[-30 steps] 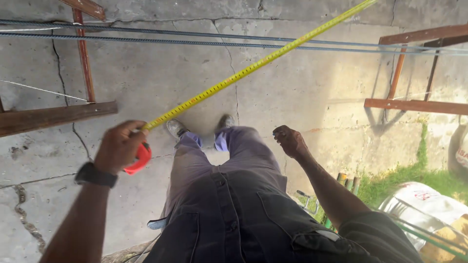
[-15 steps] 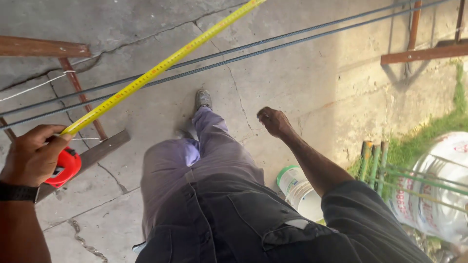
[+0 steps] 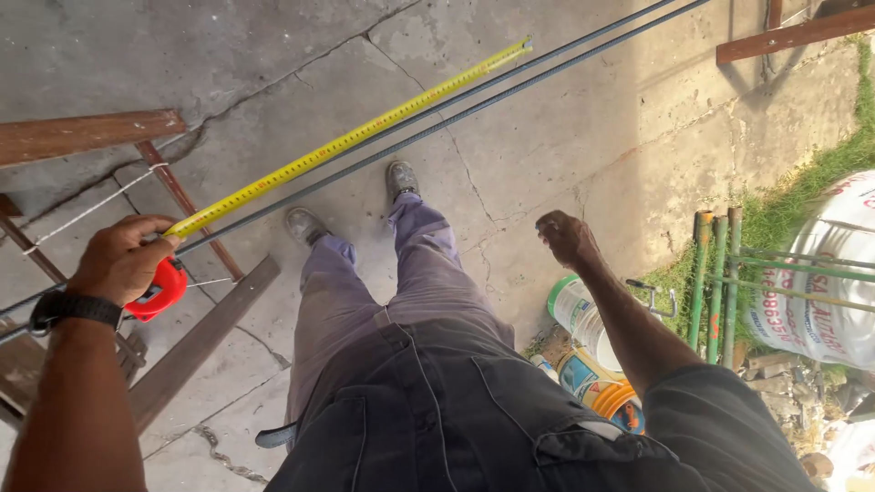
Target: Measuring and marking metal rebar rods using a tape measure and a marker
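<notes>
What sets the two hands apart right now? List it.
The left hand is wrapped around a red tape measure case with its yellow blade run out along the rebars; the right hand is a loose, empty fist. The left wears a black wristwatch; the right wrist is bare. Both hang over the cracked concrete floor.

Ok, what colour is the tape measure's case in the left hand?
Red, with a yellow blade; the red tape measure case shows in the head view.

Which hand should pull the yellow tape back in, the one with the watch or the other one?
Probably the left, the one with the watch. The left hand already grips the red tape measure, while the right hand hangs closed in the air, holding nothing.
</notes>
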